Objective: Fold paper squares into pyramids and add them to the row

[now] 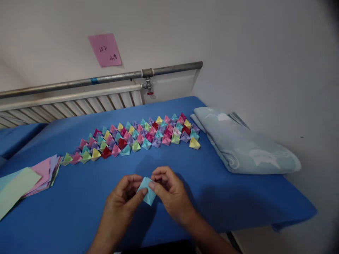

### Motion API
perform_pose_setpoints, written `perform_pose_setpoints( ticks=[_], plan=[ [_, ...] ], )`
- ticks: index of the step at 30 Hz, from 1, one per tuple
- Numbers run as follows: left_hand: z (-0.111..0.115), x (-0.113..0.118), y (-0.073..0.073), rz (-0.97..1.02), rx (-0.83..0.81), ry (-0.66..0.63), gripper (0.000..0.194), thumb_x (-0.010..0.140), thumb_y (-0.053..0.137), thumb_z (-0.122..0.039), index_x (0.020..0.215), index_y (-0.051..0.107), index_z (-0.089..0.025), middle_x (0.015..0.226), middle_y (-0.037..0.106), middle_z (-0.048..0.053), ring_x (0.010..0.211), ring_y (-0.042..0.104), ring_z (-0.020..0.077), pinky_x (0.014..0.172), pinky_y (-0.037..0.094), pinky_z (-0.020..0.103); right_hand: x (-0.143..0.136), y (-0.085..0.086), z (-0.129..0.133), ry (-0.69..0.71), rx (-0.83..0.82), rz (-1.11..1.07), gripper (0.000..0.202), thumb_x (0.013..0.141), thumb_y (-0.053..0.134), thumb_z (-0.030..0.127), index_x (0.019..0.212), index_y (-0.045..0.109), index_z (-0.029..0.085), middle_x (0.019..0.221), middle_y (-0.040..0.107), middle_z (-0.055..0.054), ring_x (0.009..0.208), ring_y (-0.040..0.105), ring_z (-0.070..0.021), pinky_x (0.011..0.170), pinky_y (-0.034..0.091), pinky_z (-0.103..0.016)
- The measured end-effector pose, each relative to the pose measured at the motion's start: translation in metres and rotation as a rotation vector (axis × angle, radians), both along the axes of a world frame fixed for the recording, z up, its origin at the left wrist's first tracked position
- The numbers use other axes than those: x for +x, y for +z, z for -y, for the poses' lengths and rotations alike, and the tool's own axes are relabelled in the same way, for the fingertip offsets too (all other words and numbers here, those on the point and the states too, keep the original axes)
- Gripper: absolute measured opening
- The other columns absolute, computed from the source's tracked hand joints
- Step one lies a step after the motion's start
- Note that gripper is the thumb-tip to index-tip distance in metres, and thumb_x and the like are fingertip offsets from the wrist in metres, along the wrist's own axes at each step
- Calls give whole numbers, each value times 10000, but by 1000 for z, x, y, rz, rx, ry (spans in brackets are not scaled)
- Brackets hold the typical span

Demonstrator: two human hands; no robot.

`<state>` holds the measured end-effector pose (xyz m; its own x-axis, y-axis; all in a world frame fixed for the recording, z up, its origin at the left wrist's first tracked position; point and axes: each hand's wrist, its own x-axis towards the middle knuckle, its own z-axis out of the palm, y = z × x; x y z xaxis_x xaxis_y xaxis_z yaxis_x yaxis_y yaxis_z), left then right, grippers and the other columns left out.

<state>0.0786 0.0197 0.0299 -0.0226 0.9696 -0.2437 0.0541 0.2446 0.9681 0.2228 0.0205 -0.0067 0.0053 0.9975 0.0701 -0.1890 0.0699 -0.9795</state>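
Note:
A small light-blue folded paper (148,197), diamond-shaped with a crease down its middle, is held above the blue table cover. My left hand (122,197) pinches its left side, thumb on the front face. On its upper right, my right hand (172,195) grips with thumb in front and curled fingers behind. The paper's lower tip points down toward me. Beyond my hands, several rows of coloured origami pieces (136,146) stand side by side in pink, yellow, green, purple, red and blue.
Loose coloured paper sheets (19,187) lie in a fanned stack at the left. A folded pale-blue blanket (249,151) rests on the right, against the wall. Behind the blue cover (87,208) are a radiator (106,102) and a metal pipe (116,78). A pink note (106,51) hangs above.

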Motion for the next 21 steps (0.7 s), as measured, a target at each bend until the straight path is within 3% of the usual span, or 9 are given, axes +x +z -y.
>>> perform_pose_setpoints(
  ticks=[5,8,13,21],
  plan=[
    [-6,-5,-1,-28,-94,-51,393,596,819,-400,924,711,-214,796,726,3,764,660,158,692,523,247,-1,-4,-4,43,-103,-74,236,723,674,250,936,571,239,754,593,49,688,571,-108,636,449,-232],
    [-9,-10,-4,-42,-119,-121,332,642,790,-447,868,744,-208,792,724,10,724,624,139,674,498,236,0,-2,-3,53,-121,-32,224,722,672,241,922,572,238,744,585,53,671,557,-103,627,436,-233],
    [-10,-14,-9,-49,-125,-108,286,645,795,-457,780,744,-210,740,683,-15,684,548,108,634,440,202,0,-3,-3,94,-124,-19,221,718,672,228,915,571,236,730,585,59,659,545,-97,618,419,-229],
    [-13,-17,-10,-77,-136,-165,275,635,794,-456,757,759,-211,784,720,16,790,599,164,748,463,261,0,-3,-4,172,-164,-24,221,710,659,206,909,568,243,720,574,69,642,524,-92,614,406,-229]
  ],
)
